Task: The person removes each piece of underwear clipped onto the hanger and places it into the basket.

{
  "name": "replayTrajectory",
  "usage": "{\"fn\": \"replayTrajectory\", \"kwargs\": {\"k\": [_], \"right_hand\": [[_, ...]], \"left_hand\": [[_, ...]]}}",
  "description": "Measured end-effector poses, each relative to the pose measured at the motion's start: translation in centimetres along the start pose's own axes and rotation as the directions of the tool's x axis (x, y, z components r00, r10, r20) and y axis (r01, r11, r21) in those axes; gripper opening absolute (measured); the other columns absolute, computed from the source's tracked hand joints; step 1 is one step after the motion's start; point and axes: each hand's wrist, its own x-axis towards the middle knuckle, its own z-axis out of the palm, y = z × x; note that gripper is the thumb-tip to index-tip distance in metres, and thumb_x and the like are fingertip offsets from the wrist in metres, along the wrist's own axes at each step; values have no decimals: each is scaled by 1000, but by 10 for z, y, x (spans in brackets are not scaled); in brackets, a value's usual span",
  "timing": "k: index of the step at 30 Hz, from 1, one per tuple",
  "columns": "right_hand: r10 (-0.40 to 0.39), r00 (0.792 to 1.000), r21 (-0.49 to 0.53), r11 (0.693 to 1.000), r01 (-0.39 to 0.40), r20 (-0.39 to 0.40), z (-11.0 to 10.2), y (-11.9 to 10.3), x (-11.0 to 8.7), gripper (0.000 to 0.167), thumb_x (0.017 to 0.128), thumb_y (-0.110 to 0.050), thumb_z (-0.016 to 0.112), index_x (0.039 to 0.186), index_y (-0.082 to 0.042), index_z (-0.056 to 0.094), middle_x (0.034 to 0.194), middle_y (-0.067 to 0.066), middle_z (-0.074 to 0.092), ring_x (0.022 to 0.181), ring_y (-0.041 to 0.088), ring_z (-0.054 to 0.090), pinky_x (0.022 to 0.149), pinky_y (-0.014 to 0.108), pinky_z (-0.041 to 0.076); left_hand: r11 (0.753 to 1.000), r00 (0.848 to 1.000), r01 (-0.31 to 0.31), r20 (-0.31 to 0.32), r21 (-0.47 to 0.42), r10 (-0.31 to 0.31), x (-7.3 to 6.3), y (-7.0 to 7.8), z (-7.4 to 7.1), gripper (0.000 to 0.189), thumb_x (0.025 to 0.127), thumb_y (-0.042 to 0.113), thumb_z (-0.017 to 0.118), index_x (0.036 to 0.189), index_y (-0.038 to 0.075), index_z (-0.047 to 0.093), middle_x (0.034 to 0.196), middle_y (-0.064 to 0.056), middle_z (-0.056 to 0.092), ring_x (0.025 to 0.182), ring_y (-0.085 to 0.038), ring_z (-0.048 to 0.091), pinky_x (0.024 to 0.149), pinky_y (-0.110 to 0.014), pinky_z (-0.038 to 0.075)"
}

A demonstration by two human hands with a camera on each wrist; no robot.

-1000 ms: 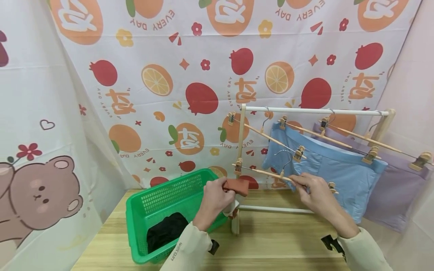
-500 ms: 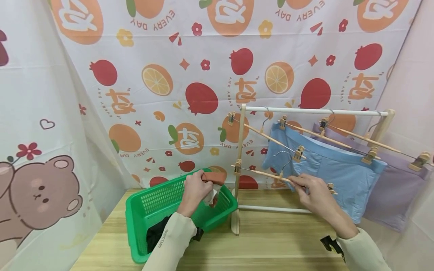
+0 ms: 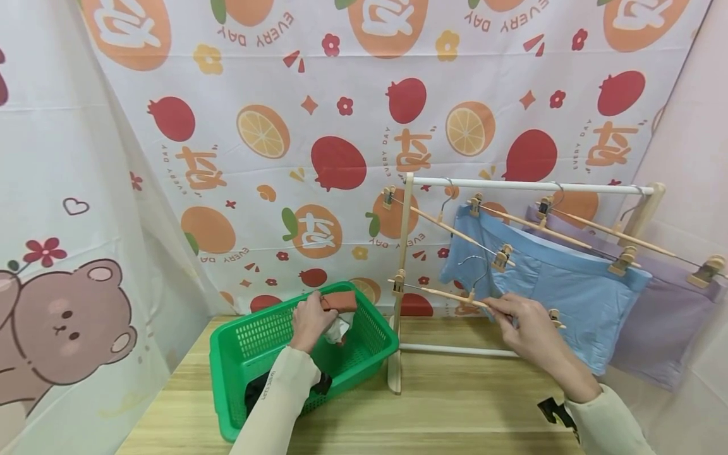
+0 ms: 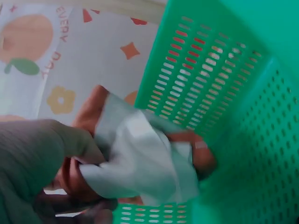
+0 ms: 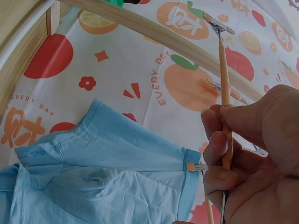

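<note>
My left hand grips a bunched rust-red garment with a white inside, over the right half of a green plastic basket. In the left wrist view the white lining hangs below the fingers, in front of the basket's slotted wall. A black garment lies in the basket, partly hidden by my left sleeve. My right hand pinches the wooden bar of a clip hanger, its hook upward. One clip shows at the hanger's left end, with nothing in it.
Right of the basket stands a rack with a white top bar. From it hang light blue shorts, lilac shorts behind them, and a bare clip hanger. A fruit-print curtain backs the wooden table.
My left hand has moved left with the rust-red garment, from beside the rack's post to over the basket, and a little lower. The right hand and its hanger have stayed in place.
</note>
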Motion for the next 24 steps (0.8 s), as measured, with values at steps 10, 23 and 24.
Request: {"fn": "replayTrajectory", "kwargs": {"k": [10, 23, 24], "right_hand": [[-5, 1000, 2, 1000, 5, 13, 2, -2, 1, 30, 84, 12, 72, 108, -5, 79, 71, -10, 61, 58, -5, 35, 49, 18, 33], [-5, 1000, 0, 1000, 5, 19, 3, -2, 1, 30, 84, 11, 72, 109, -6, 79, 72, -11, 61, 58, -6, 35, 49, 18, 32], [-6, 1000, 0, 1000, 6, 20, 3, -2, 1, 30, 84, 11, 72, 109, -5, 78, 72, -10, 61, 58, -6, 35, 49, 18, 32]], "left_hand": [[998, 995, 69, 76, 7, -69, 4, -8, 2, 30, 90, 9, 68, 113, -6, 56, 103, -30, 64, 87, -42, 65, 75, -51, 58], [995, 988, 98, 121, -18, -95, 11, -14, 1, 28, 90, 1, 62, 115, -11, 55, 103, -33, 60, 95, -49, 60, 78, -54, 53], [995, 987, 102, 124, -14, -99, 12, -14, 1, 27, 90, 1, 62, 114, -11, 56, 102, -33, 61, 94, -49, 60, 78, -54, 53]]}}
